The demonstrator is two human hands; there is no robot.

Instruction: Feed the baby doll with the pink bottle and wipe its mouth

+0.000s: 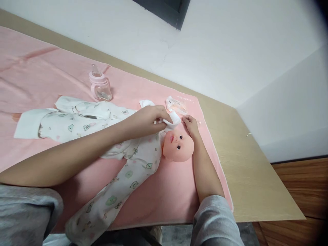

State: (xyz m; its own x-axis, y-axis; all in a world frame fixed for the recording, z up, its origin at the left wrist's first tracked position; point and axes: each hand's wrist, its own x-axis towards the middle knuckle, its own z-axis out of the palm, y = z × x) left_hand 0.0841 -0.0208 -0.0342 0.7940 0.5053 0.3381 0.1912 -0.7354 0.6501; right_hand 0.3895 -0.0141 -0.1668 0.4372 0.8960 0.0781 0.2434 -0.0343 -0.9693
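A bald baby doll (178, 146) lies on its back, its head toward the right. It wears a white sleeper (94, 119) printed with green and pink animals, and one sleeve (120, 184) stretches toward the front edge. Over the doll's upper chest, my left hand (153, 118) pinches a white cloth piece (174, 119), possibly the other sleeve's cuff. My right hand (190, 125) is beside the head, fingers bent and fingertips together at the cloth's far end. Whatever those fingertips hold is too small to make out.
A pink baby bottle (100, 83) stands behind the doll's legs. Near my hands lies a clear printed packet (176, 105). Another white piece (146, 103) shows behind my left hand. A pink blanket (159, 191) covers much of the wooden table (246, 177), which meets a white wall (217, 48).
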